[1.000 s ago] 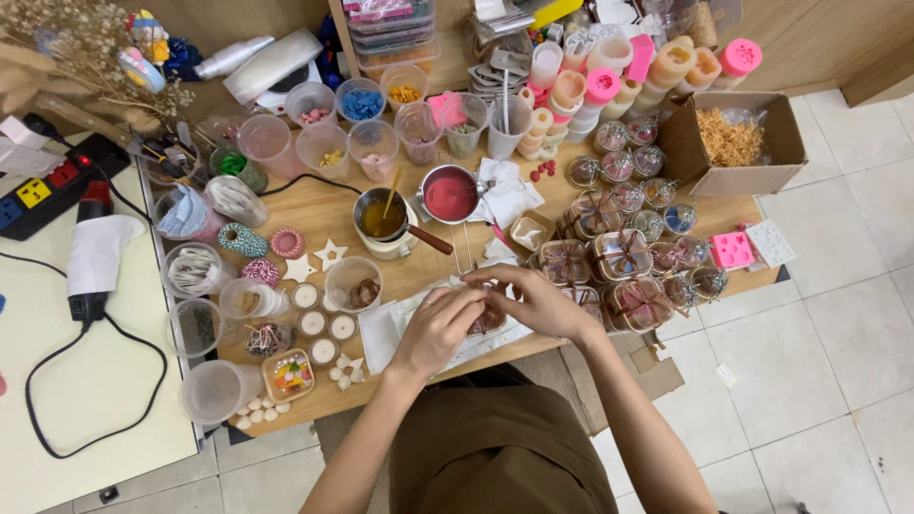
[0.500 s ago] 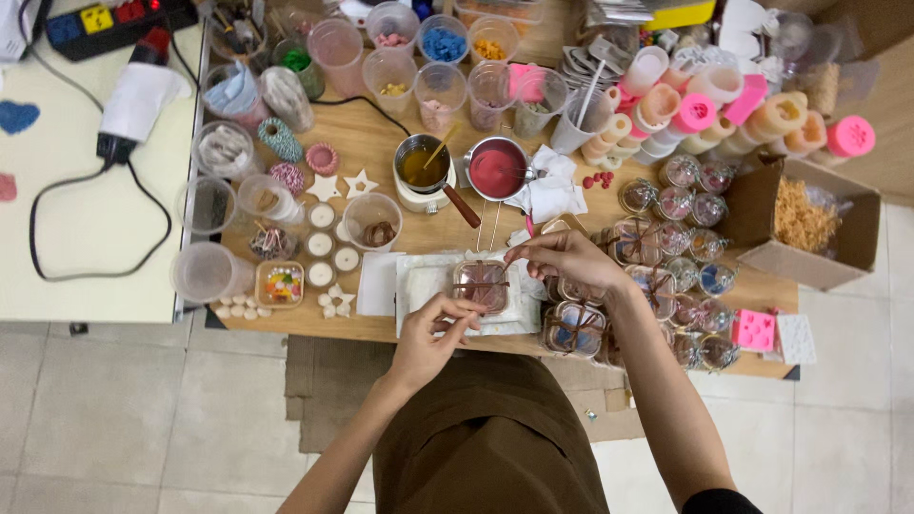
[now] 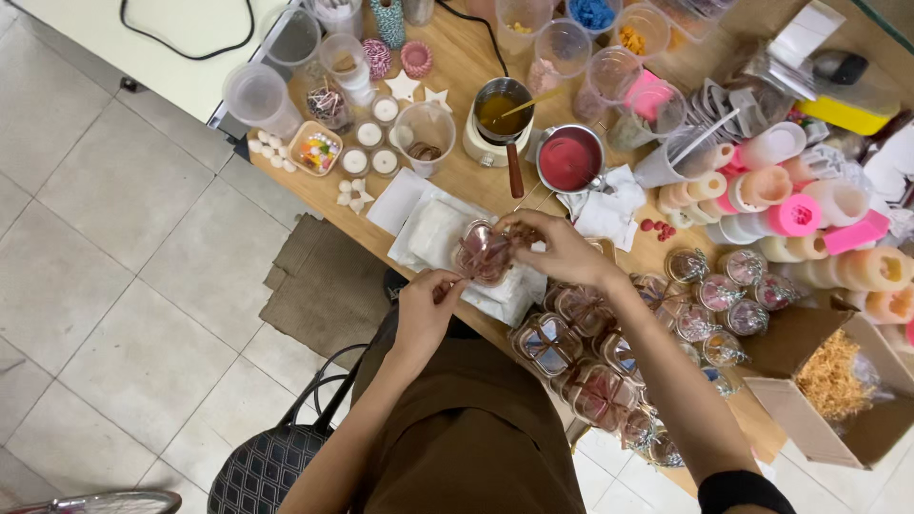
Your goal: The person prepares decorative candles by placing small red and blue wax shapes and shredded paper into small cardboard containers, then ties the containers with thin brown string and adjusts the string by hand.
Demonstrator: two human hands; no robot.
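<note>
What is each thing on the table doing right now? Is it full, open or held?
Wrapped jar: held by both hands.
Left hand: pinching ribbon.
Right hand: gripping jar.
Red pot: full of red wax.
Yellow pot: holds yellow liquid, stick inside.
Box: open.

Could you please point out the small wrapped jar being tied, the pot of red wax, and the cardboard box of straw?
Wrapped jar point(image 3: 484, 253), head view, on its clear wrapped top.
Red wax pot point(image 3: 569, 161), head view, on the red wax surface.
Cardboard box point(image 3: 798, 344), head view, on its brown flap.

Clear pink gift box point(image 3: 484, 253) w/ twine, on white wrap.
</note>
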